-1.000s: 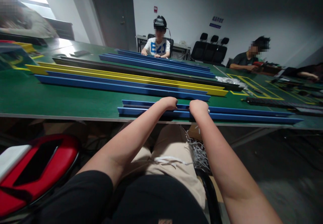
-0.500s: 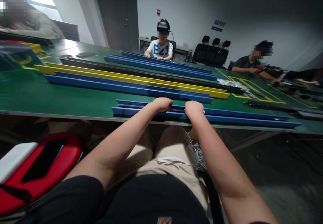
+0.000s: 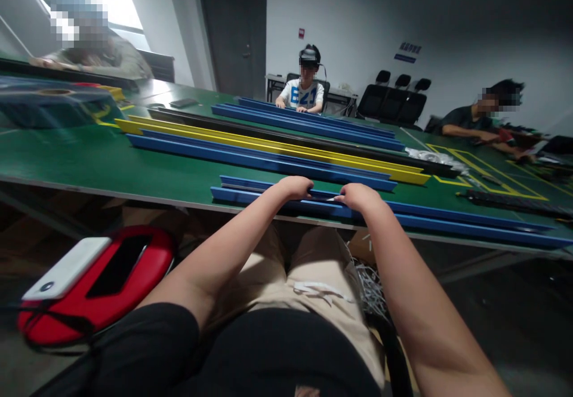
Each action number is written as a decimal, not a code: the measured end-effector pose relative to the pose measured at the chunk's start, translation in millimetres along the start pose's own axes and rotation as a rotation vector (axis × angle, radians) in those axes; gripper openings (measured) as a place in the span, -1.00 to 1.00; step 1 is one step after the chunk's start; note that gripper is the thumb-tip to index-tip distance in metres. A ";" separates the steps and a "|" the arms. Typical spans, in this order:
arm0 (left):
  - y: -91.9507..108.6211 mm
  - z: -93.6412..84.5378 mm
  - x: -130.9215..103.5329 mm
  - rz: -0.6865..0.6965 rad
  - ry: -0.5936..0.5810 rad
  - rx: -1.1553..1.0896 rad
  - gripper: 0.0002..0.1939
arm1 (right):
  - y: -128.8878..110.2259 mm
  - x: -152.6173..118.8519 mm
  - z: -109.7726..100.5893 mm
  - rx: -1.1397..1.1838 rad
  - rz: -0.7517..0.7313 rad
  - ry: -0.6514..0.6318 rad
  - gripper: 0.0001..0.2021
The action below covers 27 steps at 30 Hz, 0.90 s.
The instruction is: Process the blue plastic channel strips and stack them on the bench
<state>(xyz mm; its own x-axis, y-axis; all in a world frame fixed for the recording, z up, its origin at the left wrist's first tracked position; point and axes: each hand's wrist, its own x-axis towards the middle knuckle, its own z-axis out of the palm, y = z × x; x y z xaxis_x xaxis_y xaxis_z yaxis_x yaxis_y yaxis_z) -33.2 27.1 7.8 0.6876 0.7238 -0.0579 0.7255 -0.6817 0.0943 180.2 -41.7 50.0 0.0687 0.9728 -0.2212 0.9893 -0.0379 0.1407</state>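
A long blue channel-shaped profile [image 3: 470,227] lies along the near edge of the green table. My left hand [image 3: 296,187] is at its left half, fingers curled down into the channel; whatever they hold is hidden. A short distance to the right, my right hand [image 3: 360,196] is closed over the same profile. A small thin white piece [image 3: 332,199] sticks out from its fingertips toward my left hand. Too little of the piece shows to tell its kind.
Beyond lie another blue profile [image 3: 259,159], a yellow profile [image 3: 277,146], a black one [image 3: 290,136] and more blue profiles [image 3: 308,126]. A red stool [image 3: 147,265] bearing a phone and white box stands left. Below, white strips [image 3: 369,286] fill a box. Three people sit around.
My view has turned left, so the scene sits further right. The hands stay at the profile, and a white piece now shows at my right fingertips.
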 end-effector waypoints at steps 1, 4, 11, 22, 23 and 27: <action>0.1 0.1 0.3 -0.001 -0.003 -0.002 -0.62 | 7.4 1.0 -1.8 0.002 -0.005 -0.012 -0.61; -0.3 0.5 1.2 -0.015 -0.006 -0.008 -0.59 | 25.3 4.3 -5.4 -0.010 0.020 -0.034 -0.63; -0.7 1.6 1.6 -0.029 -0.004 -0.012 -0.61 | 39.3 9.3 0.2 -0.079 0.018 -0.070 -0.61; -0.9 0.8 4.0 -0.039 -0.025 -0.028 -0.58 | 26.2 7.0 9.8 -0.194 0.012 0.004 -0.62; -1.0 0.8 4.1 -0.039 -0.026 -0.028 -0.58 | 25.0 6.8 10.1 -0.198 0.015 0.005 -0.62; -1.0 1.2 4.7 -0.041 -0.024 -0.027 -0.56 | 22.2 7.3 12.3 -0.203 0.030 0.021 -0.65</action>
<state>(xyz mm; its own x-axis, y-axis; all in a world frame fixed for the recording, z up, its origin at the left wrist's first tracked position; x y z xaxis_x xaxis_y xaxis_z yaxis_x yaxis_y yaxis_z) -30.7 31.1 6.2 0.6584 0.7478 -0.0861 0.7520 -0.6484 0.1186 204.2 -38.3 39.7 0.0929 0.9766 -0.1938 0.9407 -0.0223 0.3386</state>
